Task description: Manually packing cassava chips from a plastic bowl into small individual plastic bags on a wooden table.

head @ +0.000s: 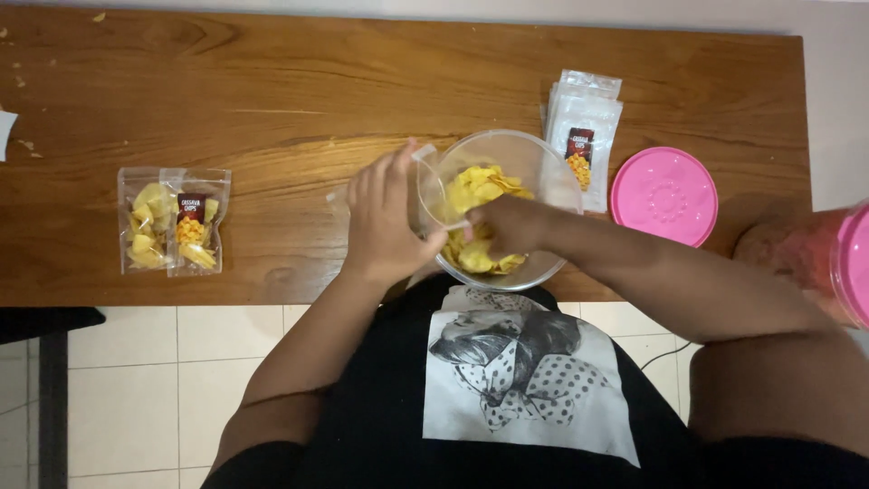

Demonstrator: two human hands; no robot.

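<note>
A clear round bowl point(543, 172) sits at the bench's point(362, 91) near edge, heaped with yellow chips point(480, 186). A small clear pouch point(433, 190) stands open-mouthed, held against the bowl's left rim.

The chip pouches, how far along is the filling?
Done: two filled pouches lie on the table's left. In hand: the left hand holds a clear pouch open at the bowl while the right hand reaches into the chips. Left: a stack of empty pouches.
</note>
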